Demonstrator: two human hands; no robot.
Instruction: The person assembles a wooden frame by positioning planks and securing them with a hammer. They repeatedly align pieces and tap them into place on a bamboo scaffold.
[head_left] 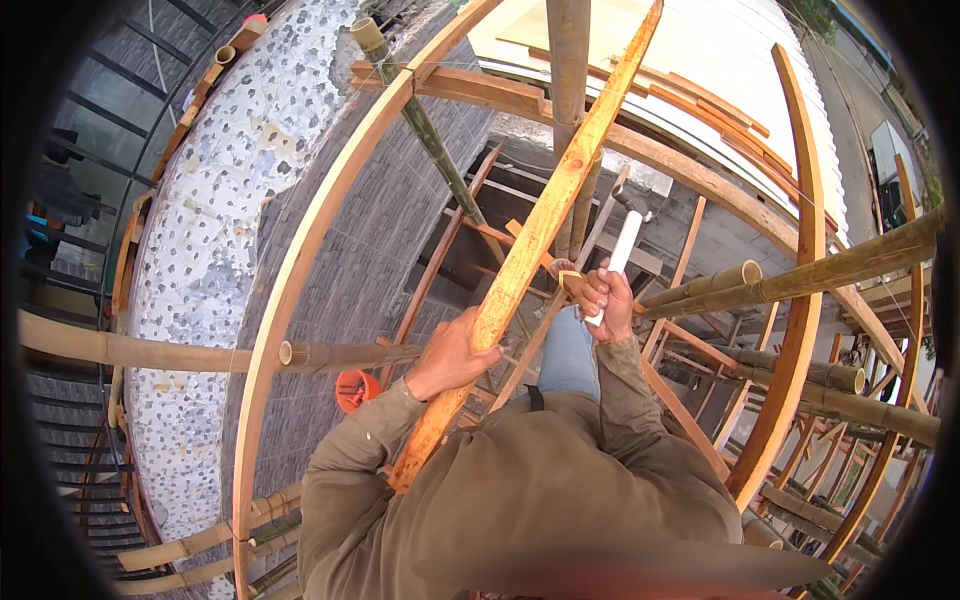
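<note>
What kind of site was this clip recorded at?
Probably a building site, seen from up on scaffolding: bamboo poles lashed into a frame, timber planks and an unfinished brick wall. The left hand grips a plank.

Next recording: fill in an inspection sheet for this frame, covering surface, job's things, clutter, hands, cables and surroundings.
Surface: no table; the person is up on a scaffold of bamboo poles and timber rails, looking down.
Job's things: a long wooden plank running diagonally up the picture; a white-handled tool, its head dark and hard to make out.
Clutter: an orange cup-shaped object below the left arm.
Hands: left hand grips the plank at its lower part; right hand is closed around the white handle.
Cables: thin tie wire or cord at a pole joint near the top; otherwise nothing seen.
Surroundings: curved pebble-faced wall, grey brick wall, white roof sheeting, a road at upper right.
</note>
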